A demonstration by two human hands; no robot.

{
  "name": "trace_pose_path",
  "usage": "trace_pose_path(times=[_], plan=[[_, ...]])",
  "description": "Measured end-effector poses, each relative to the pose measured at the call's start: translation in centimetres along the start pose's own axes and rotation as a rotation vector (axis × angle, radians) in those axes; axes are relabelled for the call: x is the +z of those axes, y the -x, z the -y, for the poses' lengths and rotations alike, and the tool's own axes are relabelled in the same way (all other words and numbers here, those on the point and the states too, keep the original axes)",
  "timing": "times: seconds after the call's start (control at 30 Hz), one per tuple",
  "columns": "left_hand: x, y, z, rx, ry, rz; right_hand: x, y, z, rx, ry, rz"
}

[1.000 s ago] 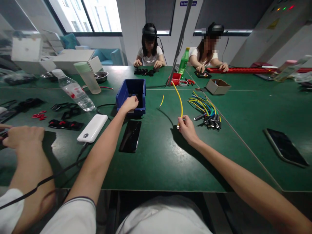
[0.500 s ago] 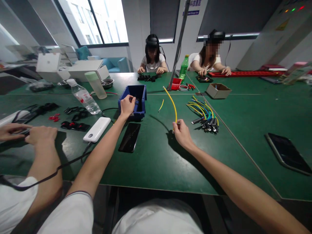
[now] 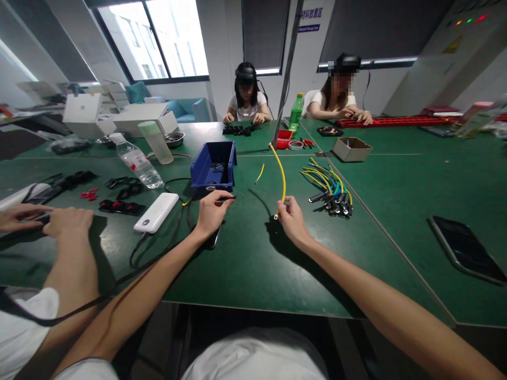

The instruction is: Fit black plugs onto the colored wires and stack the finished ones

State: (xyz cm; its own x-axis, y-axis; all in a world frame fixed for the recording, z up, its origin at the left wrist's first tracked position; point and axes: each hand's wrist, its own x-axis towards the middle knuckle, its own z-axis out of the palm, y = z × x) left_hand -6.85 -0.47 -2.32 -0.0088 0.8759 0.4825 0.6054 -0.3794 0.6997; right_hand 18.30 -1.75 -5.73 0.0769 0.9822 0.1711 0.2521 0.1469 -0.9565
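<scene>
My left hand (image 3: 214,212) is closed in a pinch on a small black sleeve (image 3: 230,198), just in front of the blue bin (image 3: 198,174). More small black pieces lie inside that bin. In my right hand (image 3: 293,221), the fingers grip a yellow wire (image 3: 283,173) near its lower end, where a metal lug (image 3: 276,217) sticks out. The wire curves upward, with another metal end at its top. Between the bin and my right hand lies a short yellow wire (image 3: 260,173). A black phone (image 3: 215,241) is mostly hidden beneath my left hand and forearm.
Right of my hand lies a bundle of wires (image 3: 330,187) with black sleeves and lugs. A white power bank (image 3: 156,212), a water bottle (image 3: 138,163) and a co-worker's hands (image 3: 67,219) are at left. A cardboard box (image 3: 351,150) and a phone (image 3: 467,248) are at right.
My left hand has come out of the blue bin toward me, now with a small black sleeve in its fingertips. My right hand still holds the yellow wire, shifted only slightly.
</scene>
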Motion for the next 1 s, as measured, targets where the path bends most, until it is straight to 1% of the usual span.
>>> trace_pose_path(times=[0.1, 0.2, 0.27, 0.43, 0.63, 0.8, 0.9, 0.97, 1.0], plan=[[0.9, 0.8, -1.0, -0.006, 0.108, 0.049, 0.4, 0.4, 0.3, -0.005, -0.114, 0.031], [1.3, 1.5, -1.5, 0.001, 0.195, 0.115, 0.6, 0.8, 0.6, -0.011, -0.175, 0.045], [1.2, 1.9, -1.9, -0.002, 0.239, 0.142, 0.7, 1.1, 0.7, -0.007, -0.191, 0.055], [0.1, 2.5, -3.1, -0.01, 0.307, 0.159, 0.9, 1.8, 1.2, 0.023, -0.239, 0.1], [-0.3, 2.9, -4.1, -0.02, 0.289, 0.187, 1.2, 2.3, 2.0, 0.029, -0.302, 0.069], [0.3, 3.0, -3.8, 0.009, 0.254, 0.257, 1.3, 2.8, 2.7, 0.019, -0.336, 0.04], [1.0, 3.1, -3.5, 0.02, 0.251, 0.296, 1.3, 3.0, 3.0, 0.015, -0.364, 0.038], [1.8, 3.3, -3.4, -0.03, 0.263, 0.319, 1.3, 3.1, 3.0, 0.009, -0.366, 0.034], [2.3, 3.3, -3.4, -0.09, 0.281, 0.334, 1.3, 3.1, 2.9, 0.005, -0.363, 0.032]])
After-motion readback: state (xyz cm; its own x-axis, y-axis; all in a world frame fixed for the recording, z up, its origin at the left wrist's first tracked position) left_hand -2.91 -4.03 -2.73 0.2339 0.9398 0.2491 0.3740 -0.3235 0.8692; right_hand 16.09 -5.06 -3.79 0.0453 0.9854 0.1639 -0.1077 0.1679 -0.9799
